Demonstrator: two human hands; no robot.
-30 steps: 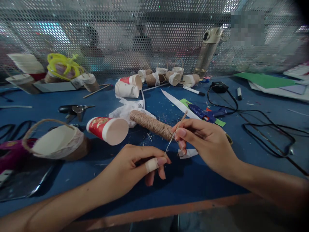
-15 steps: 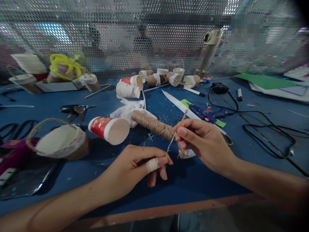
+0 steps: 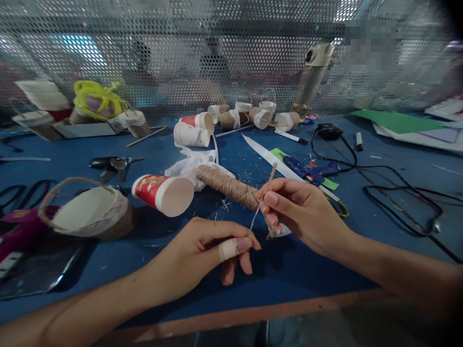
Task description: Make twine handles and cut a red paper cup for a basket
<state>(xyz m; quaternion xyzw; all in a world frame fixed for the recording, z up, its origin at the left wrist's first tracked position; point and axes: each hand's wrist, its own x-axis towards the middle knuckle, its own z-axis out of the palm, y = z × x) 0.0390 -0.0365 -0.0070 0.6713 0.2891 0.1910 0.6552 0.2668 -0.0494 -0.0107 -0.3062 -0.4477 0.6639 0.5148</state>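
Note:
A short strand of jute twine [image 3: 261, 198] is stretched between my two hands above the blue table [image 3: 282, 270]. My left hand [image 3: 206, 250], with a plaster on one fingertip, pinches its lower end. My right hand [image 3: 300, 212] pinches the strand higher up, and the free end sticks up past my fingers. Just behind my hands lies a twine spool [image 3: 227, 185] on its side. A red and white paper cup [image 3: 164, 193] lies tipped over to the left of the spool.
A twine-wrapped cup basket with a handle [image 3: 88, 214] sits at the left, scissors [image 3: 112, 164] behind it. A blue glue gun [image 3: 307, 171] with a black cable [image 3: 398, 193] lies at the right. Several wrapped cups [image 3: 249, 115] line the perforated metal screen [image 3: 231, 53].
Both hands have shifted slightly, the left a little lower and the right a little left, still pinching the twine strand.

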